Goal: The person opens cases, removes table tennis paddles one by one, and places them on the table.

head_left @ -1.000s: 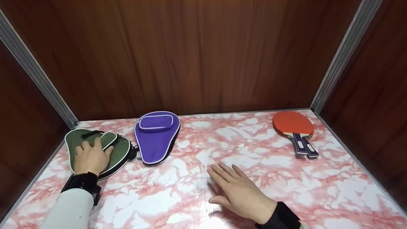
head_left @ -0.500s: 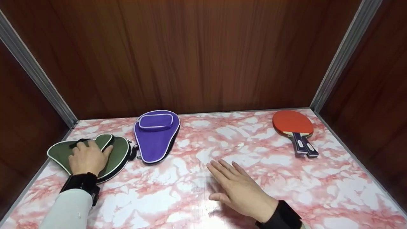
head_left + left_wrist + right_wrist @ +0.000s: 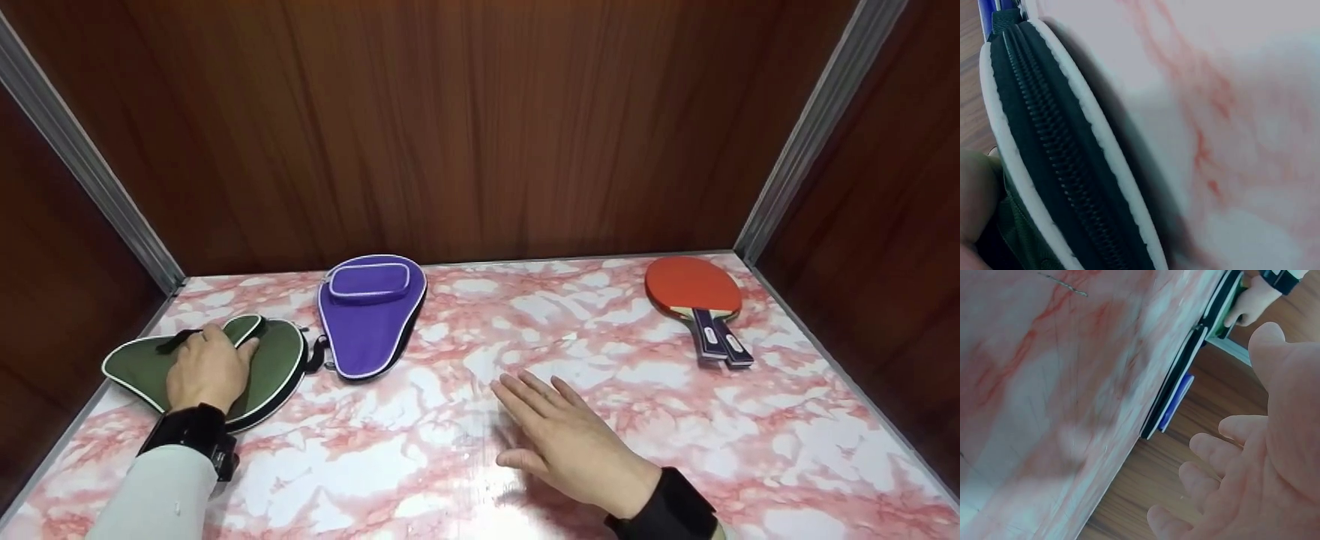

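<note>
At the left lies a green table tennis paddle case with white piping, its narrow end pointing left. My left hand grips it from above at the raised pocket, thumb on the right side and fingers on the left; the palm side is hidden. The left wrist view shows the case's dark zipper along the edge. Right beside it is a purple paddle case, pocket up. My right hand hovers over the front middle of the table, fingers extended, thumb apart, holding nothing.
Two table tennis paddles overlap at the back right, the upper with a red face, their dark handles toward me. Brown wood-look walls with grey metal corner strips enclose the pink-and-white marbled table.
My left hand has turned the green case so its narrow end, formerly at the back left, now points left. The right hand has stayed almost still; the purple case and paddles remain in place.
</note>
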### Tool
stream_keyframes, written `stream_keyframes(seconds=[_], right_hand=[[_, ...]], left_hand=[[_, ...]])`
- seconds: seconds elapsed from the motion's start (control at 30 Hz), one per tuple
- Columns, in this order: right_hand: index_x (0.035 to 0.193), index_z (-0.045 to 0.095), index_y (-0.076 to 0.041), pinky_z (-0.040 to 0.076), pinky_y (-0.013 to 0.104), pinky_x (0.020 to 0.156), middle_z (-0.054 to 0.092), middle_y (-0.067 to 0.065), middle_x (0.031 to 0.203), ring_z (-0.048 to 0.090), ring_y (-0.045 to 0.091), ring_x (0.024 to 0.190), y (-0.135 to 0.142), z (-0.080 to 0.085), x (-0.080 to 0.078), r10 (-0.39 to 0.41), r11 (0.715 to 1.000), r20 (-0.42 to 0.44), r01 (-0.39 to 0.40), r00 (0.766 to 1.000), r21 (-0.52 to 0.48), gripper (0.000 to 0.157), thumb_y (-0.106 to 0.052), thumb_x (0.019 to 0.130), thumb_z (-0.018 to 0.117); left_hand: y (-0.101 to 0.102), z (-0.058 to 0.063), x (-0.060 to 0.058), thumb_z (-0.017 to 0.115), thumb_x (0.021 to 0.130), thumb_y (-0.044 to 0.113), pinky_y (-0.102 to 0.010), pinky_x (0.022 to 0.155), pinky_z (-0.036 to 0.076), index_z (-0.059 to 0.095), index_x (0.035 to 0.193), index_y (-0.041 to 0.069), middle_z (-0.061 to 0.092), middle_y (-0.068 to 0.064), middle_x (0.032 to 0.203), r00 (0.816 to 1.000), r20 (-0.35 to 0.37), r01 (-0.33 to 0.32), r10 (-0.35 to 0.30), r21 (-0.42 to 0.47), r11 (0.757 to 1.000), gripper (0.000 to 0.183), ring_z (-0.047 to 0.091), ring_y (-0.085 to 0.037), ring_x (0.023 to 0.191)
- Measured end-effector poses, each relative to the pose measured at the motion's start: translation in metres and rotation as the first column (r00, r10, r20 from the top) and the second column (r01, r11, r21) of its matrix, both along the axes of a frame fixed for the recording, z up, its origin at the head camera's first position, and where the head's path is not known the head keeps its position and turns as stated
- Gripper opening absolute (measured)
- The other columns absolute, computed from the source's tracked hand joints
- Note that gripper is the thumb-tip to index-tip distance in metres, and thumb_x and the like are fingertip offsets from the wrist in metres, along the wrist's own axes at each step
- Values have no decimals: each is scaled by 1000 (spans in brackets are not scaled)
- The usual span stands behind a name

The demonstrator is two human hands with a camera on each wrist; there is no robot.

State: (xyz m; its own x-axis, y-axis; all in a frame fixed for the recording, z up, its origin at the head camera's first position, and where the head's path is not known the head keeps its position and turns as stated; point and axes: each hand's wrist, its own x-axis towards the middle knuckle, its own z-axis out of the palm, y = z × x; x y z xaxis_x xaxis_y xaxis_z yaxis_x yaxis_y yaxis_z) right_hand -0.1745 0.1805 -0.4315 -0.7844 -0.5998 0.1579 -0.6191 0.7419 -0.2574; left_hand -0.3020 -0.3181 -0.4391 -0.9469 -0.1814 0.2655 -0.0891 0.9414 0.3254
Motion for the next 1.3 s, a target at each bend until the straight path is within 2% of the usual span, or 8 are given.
stream_keyframes(seconds=[0.17,0.47,0.7,1.03,1.13,1.3], right_hand=[[174,33,-13,25,63,129,36,12,177,31,35,164,2,2,-1,-4,1000,-17,3,1000,-5,85,-64,109,51],[173,35,-10,26,64,129,37,14,177,31,36,164,7,6,-2,-10,1000,-55,9,998,-15,83,-60,110,54],[173,34,-10,25,66,128,36,11,177,31,37,164,11,10,-3,-41,998,-23,40,999,-43,84,-59,110,58],[171,38,-5,24,67,129,35,13,177,30,38,164,24,15,-5,-86,995,-58,82,995,-58,82,-53,109,62],[172,37,-6,23,66,129,35,12,177,29,39,164,29,17,-5,-99,993,-62,95,993,-63,82,-52,109,63],[171,38,-6,22,66,129,36,12,177,27,37,165,36,20,-5,-115,991,-60,110,992,-78,81,-54,110,62]], left_hand=[[-2,5,1,61,113,35,-79,91,45,45,127,-26,49,-55,124,1000,13,-2,2,15,1000,65,52,-72,116],[3,13,4,62,113,37,-79,88,45,46,126,-24,50,-52,121,999,-33,14,-13,29,999,65,53,-71,114],[25,20,6,67,111,36,-77,86,46,49,124,-20,53,-46,114,990,-133,54,-53,3,999,60,56,-67,109],[74,38,12,73,108,34,-74,88,48,52,136,-16,58,-39,117,951,-255,174,-172,-16,985,61,59,-61,112],[93,42,16,75,107,34,-72,89,49,53,138,-14,59,-37,119,937,-267,226,-226,-29,974,62,60,-58,112],[125,40,21,78,105,35,-66,89,53,56,136,-11,61,-32,117,901,-276,325,-335,-83,942,59,63,-53,107]])
